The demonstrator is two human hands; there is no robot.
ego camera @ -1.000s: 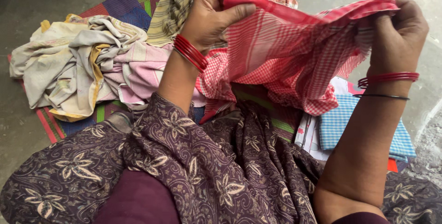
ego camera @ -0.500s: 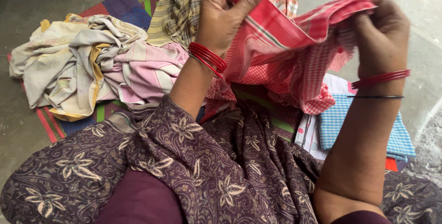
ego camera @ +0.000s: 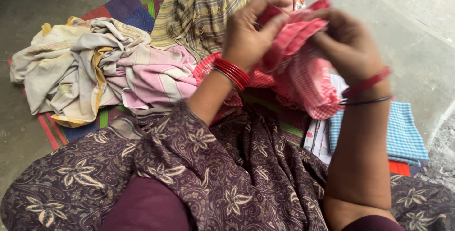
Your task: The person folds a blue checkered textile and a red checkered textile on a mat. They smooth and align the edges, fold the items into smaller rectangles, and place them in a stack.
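Note:
A red and white checked cloth (ego camera: 305, 77) hangs bunched between my hands, above my lap. My left hand (ego camera: 249, 34) pinches its top edge, red bangles on the wrist. Close beside it, my right hand (ego camera: 348, 43) grips the same edge, with red and dark bangles on that wrist. The two hands nearly touch, and the cloth's lower part droops over a folded pile.
A heap of crumpled cloths lies on a striped mat (ego camera: 137, 5): cream and yellow (ego camera: 71, 65), pink striped (ego camera: 151, 77), olive plaid (ego camera: 204, 8). A folded blue checked cloth (ego camera: 403, 133) sits at right on a stack. Grey concrete floor (ego camera: 417, 17) surrounds the mat.
My hands, spread apart holding the red checked cloth open, have come together, gathering the cloth into a bunch. Both hands also dropped slightly lower.

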